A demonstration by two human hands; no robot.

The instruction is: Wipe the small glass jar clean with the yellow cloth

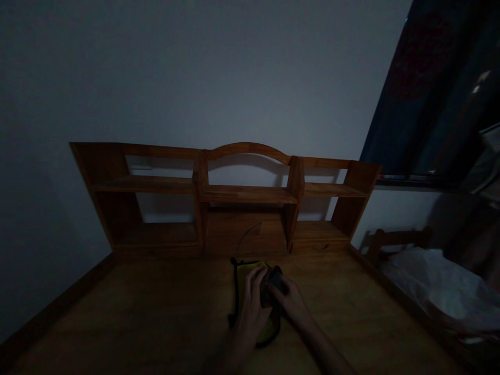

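Note:
Near the front middle of the desk, my left hand [253, 297] and my right hand [291, 299] are both closed around a small black boxy object [275, 281]. It may be a camera, but the dim light hides its details. My left fingers wrap its left side, and my right fingers grip its right side. Beneath my hands lies a flat yellow-green pouch [242, 271] with black edging and a black strap along its left. My hands and the object cover much of the pouch.
A wooden desk [156, 312] spreads around my hands. At its back stands a wooden shelf unit [250, 194] against a pale wall. A dark curtain [414, 94] hangs at the right. Below it, a chair back [402, 240] stands beside a whitish plastic-like bag [441, 286].

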